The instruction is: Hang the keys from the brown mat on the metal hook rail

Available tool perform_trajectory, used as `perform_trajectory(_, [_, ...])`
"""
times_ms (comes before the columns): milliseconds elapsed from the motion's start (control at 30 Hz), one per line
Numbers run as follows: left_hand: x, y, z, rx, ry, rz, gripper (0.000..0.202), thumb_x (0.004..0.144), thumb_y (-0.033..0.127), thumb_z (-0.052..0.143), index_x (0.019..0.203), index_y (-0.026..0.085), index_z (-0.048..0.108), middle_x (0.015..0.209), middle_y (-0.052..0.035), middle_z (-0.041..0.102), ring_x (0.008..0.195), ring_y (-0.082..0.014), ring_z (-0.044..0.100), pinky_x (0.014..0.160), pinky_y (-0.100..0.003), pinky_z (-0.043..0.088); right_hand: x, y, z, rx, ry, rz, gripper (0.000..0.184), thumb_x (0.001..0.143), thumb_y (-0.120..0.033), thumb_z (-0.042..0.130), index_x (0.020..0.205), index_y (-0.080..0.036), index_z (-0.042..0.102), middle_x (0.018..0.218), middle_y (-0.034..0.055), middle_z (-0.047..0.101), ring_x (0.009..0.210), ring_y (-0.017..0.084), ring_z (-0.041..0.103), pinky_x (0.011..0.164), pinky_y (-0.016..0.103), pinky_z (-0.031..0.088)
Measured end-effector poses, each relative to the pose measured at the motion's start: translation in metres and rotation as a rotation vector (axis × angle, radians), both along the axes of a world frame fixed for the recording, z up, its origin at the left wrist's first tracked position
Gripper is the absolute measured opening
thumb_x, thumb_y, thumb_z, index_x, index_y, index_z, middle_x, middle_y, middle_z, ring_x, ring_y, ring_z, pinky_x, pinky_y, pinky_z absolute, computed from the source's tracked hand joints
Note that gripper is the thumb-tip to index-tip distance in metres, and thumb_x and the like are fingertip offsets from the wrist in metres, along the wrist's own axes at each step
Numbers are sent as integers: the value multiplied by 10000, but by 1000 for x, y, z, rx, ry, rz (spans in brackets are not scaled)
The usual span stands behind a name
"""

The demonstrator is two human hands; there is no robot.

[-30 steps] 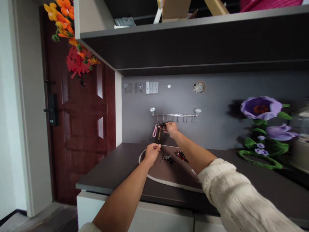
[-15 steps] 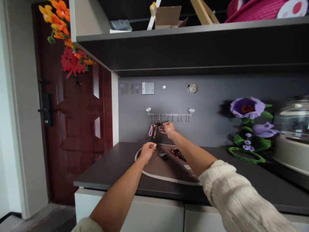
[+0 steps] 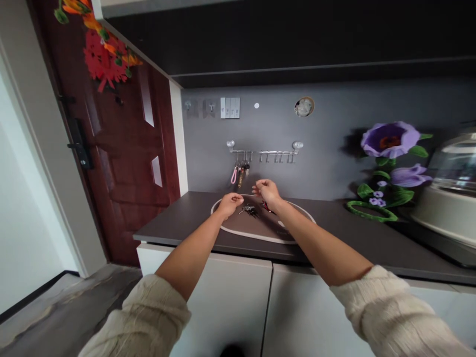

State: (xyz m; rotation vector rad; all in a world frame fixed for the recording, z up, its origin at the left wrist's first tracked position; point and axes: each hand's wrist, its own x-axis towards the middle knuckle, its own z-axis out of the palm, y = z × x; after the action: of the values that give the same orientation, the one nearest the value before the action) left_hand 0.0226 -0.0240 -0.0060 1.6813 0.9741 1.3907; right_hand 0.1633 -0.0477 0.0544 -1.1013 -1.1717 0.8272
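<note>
My left hand [image 3: 229,204] hovers over the left edge of the mat, thumb and fingertips pinched together, with nothing visible in them. My right hand [image 3: 267,192] is above the mat's back part, fingers loosely bent and apart, holding nothing that I can see. Between the hands a bunch of keys [image 3: 250,210] lies on the brown mat [image 3: 256,227]. A second bunch with a red part [image 3: 265,206] is partly hidden under my right hand. From the left end of the hook rail [image 3: 264,152] hang keys [image 3: 247,169], a dark lettered strap [image 3: 241,177] and a pink loop [image 3: 234,175].
Purple fabric flowers [image 3: 390,141] and a white appliance with a clear lid [image 3: 442,208] stand on the counter [image 3: 334,233] at right. A dark shelf [image 3: 282,44] overhangs the counter. A red-brown door [image 3: 122,198] is at left.
My right hand has come away from the hanging keys, back and down over the mat; the keys stay on the rail. My left hand remains near the mat. The view has tilted down.
</note>
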Motion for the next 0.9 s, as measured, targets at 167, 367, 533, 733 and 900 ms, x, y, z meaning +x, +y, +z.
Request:
perform_trajectory(167, [0,-5,3,168,274,-11,123,672,193,579,764,133,633,685,-13,596,619,-97,488,636,-235,387,11,-4,-34,16,-158,-42,51,728,-145,451,769,-166,472,677,2,564,506,68,516,480,181,414])
perform_trajectory(367, [1,-6,5,464,588,73,144,712,260,552,743,173,662,744,-28,601,731,-133,505,715,-255,380,22,2,-52,87,-532,-144,134,716,-127,439,830,-168,498,681,6,594,575,93,539,642,238,436])
perform_trajectory(533, [4,-3,4,494,659,80,140,701,288,571,719,194,673,716,-37,595,722,-152,500,728,-268,364,20,0,-53,104,-708,-156,143,711,-106,440,813,-173,515,676,17,596,614,110,544,708,255,418])
perform_trajectory(733, [7,-3,3,471,605,26,96,687,240,579,663,196,661,708,-43,578,738,-163,491,772,-271,350,19,3,-53,93,-682,-156,179,685,-74,436,802,-176,527,664,17,590,639,119,545,719,254,411])
perform_trajectory(900, [7,-3,3,447,658,67,124,727,210,520,680,183,632,753,-52,553,803,-176,475,811,-289,336,20,5,-54,104,-672,-157,174,685,-80,447,798,-173,540,682,27,595,664,126,548,729,259,405])
